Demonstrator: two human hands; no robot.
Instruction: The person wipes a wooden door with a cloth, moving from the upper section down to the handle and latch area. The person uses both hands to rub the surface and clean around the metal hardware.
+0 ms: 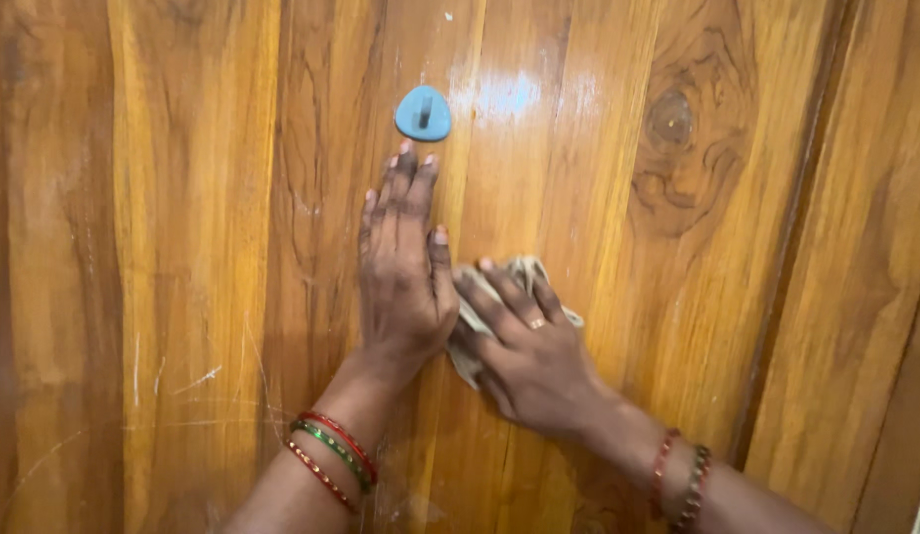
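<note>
**Two hands on a wooden door, cloth under the right**

Both hands press against a varnished wood door panel point(213, 247). Left hand point(405, 267) lies flat, fingers straight and together, grip fully open, holding nothing, just bracing on the wood. Its fingertips sit just below a small blue stick-on hook point(423, 113), near it but apart. Right hand point(529, 346) has its grip loosely spread over a crumpled pale cloth point(472, 321), pressing it flat to the door rather than clenching it; cloth edges show above the fingers and between the two hands, at mid-panel.

Progress, judged only from the surface: wiping looks underway, not finished. Glossy glare patch to the right of the hook reads clean. White flecks at the top, pale scratches and smears at lower left, and a dull whitish haze under the wrists remain, though whether those are dirt or wear cannot be told.

Materials: the wood is orange-brown, vertical planks with shallow grooves, strong grain, one dark knot point(669, 121) at upper right, lacquer shine. The hook is a rounded-triangle plastic pad, matte blue, with a small dark peg. The cloth is thin, soft, wrinkled, off-white. Red and green bangles point(333, 455) sit on the left wrist, beaded bracelets point(680, 483) on the right, and a ring point(537, 322) on a right finger.
</note>
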